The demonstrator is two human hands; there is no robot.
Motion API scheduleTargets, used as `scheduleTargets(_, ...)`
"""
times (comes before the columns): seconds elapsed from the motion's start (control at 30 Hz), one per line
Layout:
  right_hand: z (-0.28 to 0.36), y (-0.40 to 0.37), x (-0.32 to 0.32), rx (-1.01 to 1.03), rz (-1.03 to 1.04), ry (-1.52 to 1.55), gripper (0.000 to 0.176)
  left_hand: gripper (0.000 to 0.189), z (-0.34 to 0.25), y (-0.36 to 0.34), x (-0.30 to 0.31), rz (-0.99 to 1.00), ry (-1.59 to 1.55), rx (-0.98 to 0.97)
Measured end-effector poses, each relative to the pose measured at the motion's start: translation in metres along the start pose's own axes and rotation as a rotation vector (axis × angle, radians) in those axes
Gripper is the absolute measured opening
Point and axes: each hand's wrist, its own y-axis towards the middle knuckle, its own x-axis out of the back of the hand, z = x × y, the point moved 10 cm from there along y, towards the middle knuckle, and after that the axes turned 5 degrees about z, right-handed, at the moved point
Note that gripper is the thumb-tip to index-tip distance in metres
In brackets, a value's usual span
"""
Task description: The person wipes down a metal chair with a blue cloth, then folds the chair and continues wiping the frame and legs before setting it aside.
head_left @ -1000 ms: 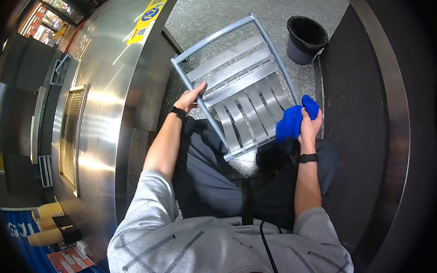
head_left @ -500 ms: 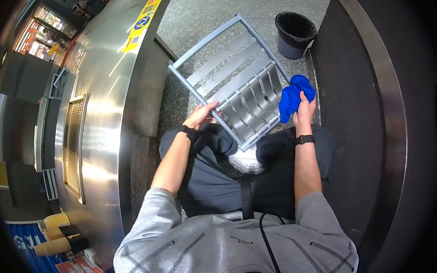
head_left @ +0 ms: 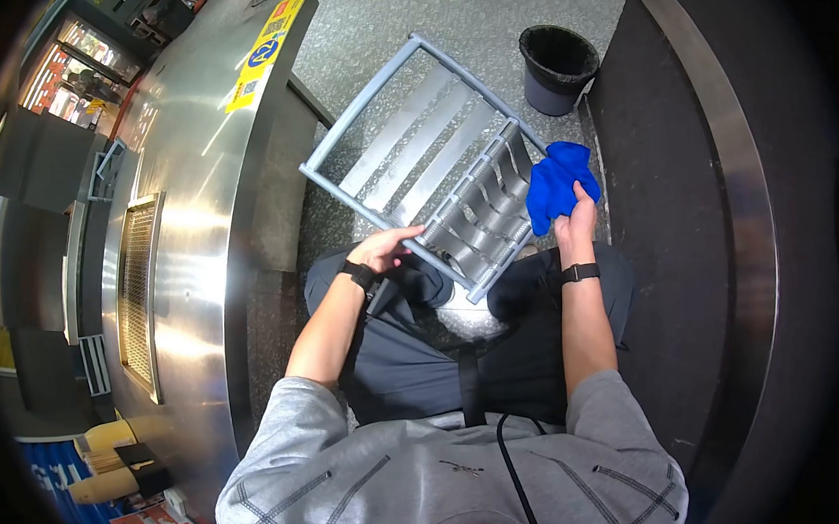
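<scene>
A grey tubular metal chair [head_left: 465,177] with steel slats is tilted in front of my knees, its near corner between my legs. My left hand [head_left: 383,250] is closed around the left side tube of its frame, thumb lying along the upper side near the slats. In my right hand [head_left: 577,218] is a bright blue cloth [head_left: 561,181], bunched and pinched under the thumb. The cloth lies against the chair's right side tube and hides part of it. Some fingers of both hands are out of sight.
A stainless steel counter [head_left: 187,265] with a yellow A2 sticker [head_left: 263,54] runs along my left. On the right is a dark panel [head_left: 666,249] with a metal edge. A black bin [head_left: 558,70] stands on the speckled floor [head_left: 482,7] beyond the chair.
The chair has turned and tipped slightly, its far end shifting left. My left hand keeps its hold. The blue cloth has changed shape and moved slightly left with my right hand.
</scene>
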Motion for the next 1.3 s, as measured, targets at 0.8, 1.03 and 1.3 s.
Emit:
scheduleTargets(0.8, -0.055, -0.018, -0.013, -0.152, 0.135, -0.134, 0.028, 0.071, -0.044, -0.035, -0.153, 0.270, 0.012, -0.484)
scheduleTargets(1.03, -0.063, -0.015, -0.019, -0.219, 0.193, -0.052, 0.032, 0.109, -0.071, -0.062, -0.158, -0.158, 0.749, -0.676)
scheduleTargets(1.3, -0.013, -0.028, -0.040, 0.107, 0.011, -0.478, 0.032, 0.099, -0.082, -0.075, -0.160, -0.268, 0.975, -0.612)
